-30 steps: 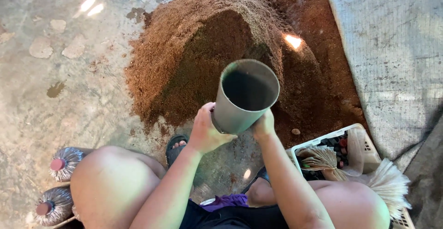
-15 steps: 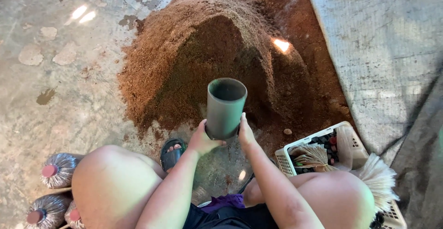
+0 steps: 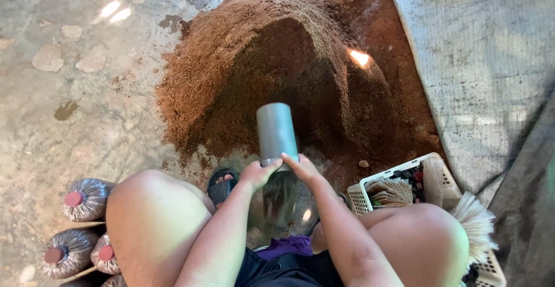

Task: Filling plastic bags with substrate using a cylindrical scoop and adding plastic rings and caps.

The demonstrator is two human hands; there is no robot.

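Concrete floor (image 3: 87, 119) beneath sawdust heap (image 3: 231, 67)

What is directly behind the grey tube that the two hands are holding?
Behind the grey tube rises a brown pile of loose material, scooped hollow facing it. The left hand and right hand grip its near end. Its far end faces the pile, so its inside is hidden.

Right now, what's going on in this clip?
A seated person holds a grey tube with both hands, the left hand and right hand at its near end, its far end pointing into a mound of brown substrate on the concrete floor. A clear bag seems to hang from the tube's near end. Filled bags with red caps lie at the left; a white basket sits at the right.
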